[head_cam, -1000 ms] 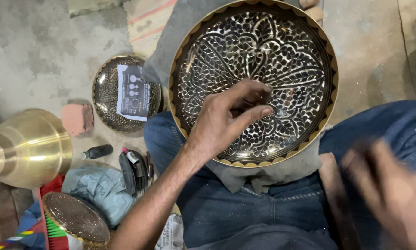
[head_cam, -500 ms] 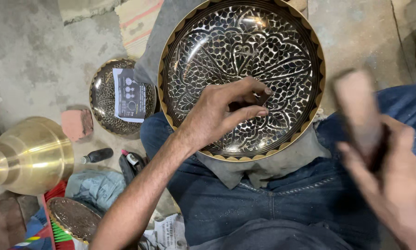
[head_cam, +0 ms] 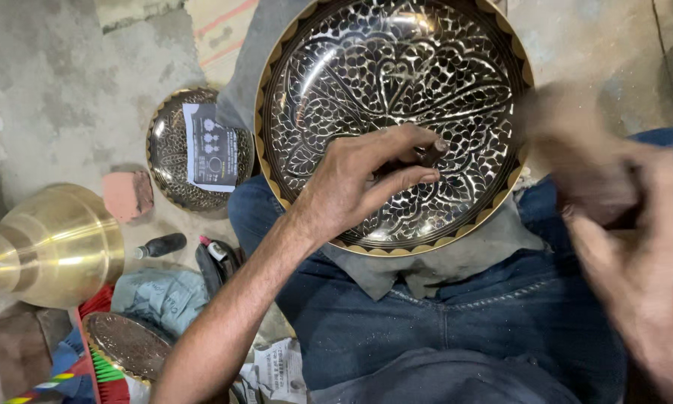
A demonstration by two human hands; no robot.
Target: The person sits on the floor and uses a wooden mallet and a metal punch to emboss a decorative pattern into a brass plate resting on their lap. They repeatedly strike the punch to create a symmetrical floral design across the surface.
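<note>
A large round engraved metal plate (head_cam: 381, 67), dark with silvery floral pattern and a scalloped gold rim, rests on my lap over a grey cloth (head_cam: 433, 262). My left hand (head_cam: 359, 183) lies on the plate's lower part, fingers pinched around a small dark tool (head_cam: 428, 155) whose tip touches the surface. My right hand (head_cam: 628, 224) is blurred at the right edge, raised beside the plate and gripping a brownish block-like object (head_cam: 568, 142); its exact shape is smeared by motion.
A smaller engraved plate (head_cam: 173, 157) with a paper label lies on the concrete floor at left. Near it are a pink brick piece (head_cam: 128, 194), a shiny brass vessel (head_cam: 48, 243), a dark-handled tool (head_cam: 160, 245), crumpled cloth (head_cam: 160, 295) and another small dish (head_cam: 127, 346).
My right hand with the brown block has risen from the lower right up beside the plate's right rim. My left hand stays pinched on the tool against the plate.
</note>
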